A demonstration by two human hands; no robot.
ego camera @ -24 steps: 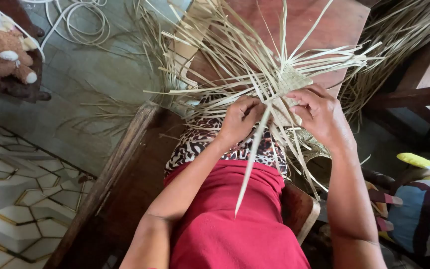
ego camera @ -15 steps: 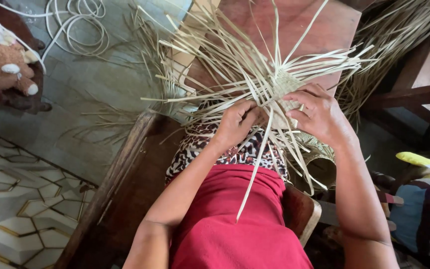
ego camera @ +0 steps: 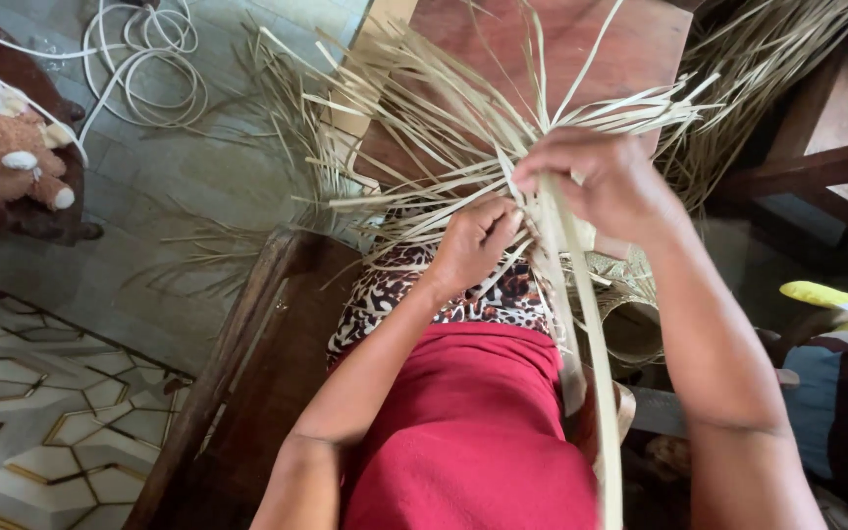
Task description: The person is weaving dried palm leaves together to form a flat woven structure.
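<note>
Here, weaving: a half-woven mat of pale dried palm strips (ego camera: 463, 147) lay over the lap and the reddish wooden table (ego camera: 630, 49).
Left hand (ego camera: 473, 240): curled tight, apparently pinning crossed strips flat.
Right hand (ego camera: 601, 182): closed around one long pale leaf strip (ego camera: 591, 334), lifted clear of the rest.
Nearby: coiled white cable (ego camera: 144, 54) on the floor.

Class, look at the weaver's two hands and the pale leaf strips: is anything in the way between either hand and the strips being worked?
Nothing visible. The right hand already grips a long strip that hangs toward the lap, and the left hand presses directly on the woven strips.
</note>
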